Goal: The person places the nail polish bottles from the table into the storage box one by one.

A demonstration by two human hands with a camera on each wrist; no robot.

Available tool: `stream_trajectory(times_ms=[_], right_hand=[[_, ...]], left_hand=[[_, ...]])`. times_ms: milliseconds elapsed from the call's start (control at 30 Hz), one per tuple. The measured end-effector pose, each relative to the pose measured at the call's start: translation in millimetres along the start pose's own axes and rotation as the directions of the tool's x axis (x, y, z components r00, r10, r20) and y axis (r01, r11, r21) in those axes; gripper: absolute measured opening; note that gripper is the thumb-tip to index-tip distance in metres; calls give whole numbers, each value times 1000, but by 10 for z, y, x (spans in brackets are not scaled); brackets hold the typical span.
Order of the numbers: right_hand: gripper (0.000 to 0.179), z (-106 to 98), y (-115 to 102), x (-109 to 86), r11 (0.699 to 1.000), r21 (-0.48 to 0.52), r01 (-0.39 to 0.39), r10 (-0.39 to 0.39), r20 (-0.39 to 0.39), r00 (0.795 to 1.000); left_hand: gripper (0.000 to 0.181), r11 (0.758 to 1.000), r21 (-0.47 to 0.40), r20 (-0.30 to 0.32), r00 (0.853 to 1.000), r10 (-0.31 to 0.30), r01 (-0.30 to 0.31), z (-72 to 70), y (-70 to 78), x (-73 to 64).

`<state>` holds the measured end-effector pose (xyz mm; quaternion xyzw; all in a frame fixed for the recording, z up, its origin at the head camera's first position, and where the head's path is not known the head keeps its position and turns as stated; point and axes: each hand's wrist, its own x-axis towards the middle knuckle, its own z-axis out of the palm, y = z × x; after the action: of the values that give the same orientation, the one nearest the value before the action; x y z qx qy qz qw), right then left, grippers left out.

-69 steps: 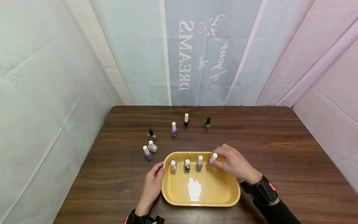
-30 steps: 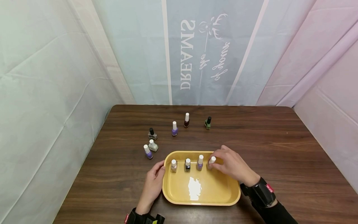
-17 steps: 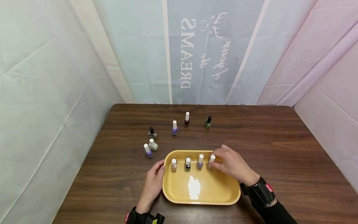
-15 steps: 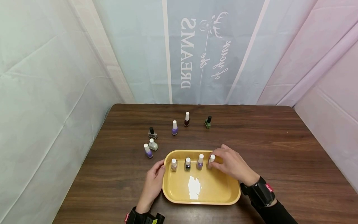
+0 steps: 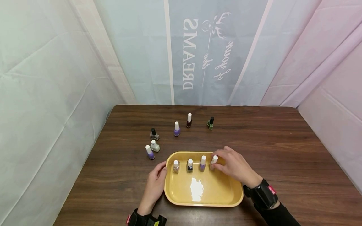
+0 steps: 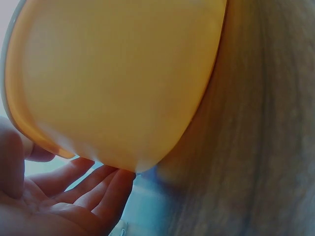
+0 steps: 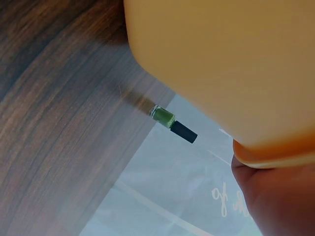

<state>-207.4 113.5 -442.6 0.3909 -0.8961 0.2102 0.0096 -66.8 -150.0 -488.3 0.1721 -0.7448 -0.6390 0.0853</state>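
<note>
My right hand (image 5: 236, 164) reaches over the right part of the yellow tray's far rim and pinches a white-capped nail polish bottle (image 5: 214, 159); its lower part is partly covered by the fingers. This bottle stands at the right end of a row in the tray (image 5: 203, 201). Left of it are a purple bottle (image 5: 202, 164), a dark one (image 5: 190, 166) and a clear, speckled one (image 5: 176, 167), all with white caps. My left hand (image 5: 152, 185) holds the tray's left side, thumb at the rim and fingers against the outer wall (image 6: 113, 98).
Beyond the tray, on the brown wooden table (image 5: 268, 135), stand more polish bottles: green (image 5: 210, 124), dark red (image 5: 189, 121), purple (image 5: 177, 129), grey with a black cap (image 5: 154, 134), whitish (image 5: 155, 146) and another purple one (image 5: 150, 153). A printed curtain (image 5: 209, 62) hangs behind the table.
Since the earliest frame, the pinched bottle has shifted slightly and stands more in line with the row in the tray. Over the last half second almost nothing moves; the left hand stays on the tray.
</note>
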Motion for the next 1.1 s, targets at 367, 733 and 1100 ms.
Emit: stream_trajectory(times_ms=[367, 733, 1100], right_hand=[[36, -9, -19, -14, 999, 11, -39, 39, 16, 999], [33, -14, -22, -16, 999, 35, -27, 28, -9, 1000], [28, -46, -20, -10, 993, 102, -64, 63, 15, 998]], left_hand=[[31, 1000, 18, 1, 1000, -23, 23, 0, 8, -17], [31, 1000, 10, 2, 1000, -1, 1, -2, -10, -5], [32, 1000, 11, 5, 1000, 4, -4, -1, -23, 0]])
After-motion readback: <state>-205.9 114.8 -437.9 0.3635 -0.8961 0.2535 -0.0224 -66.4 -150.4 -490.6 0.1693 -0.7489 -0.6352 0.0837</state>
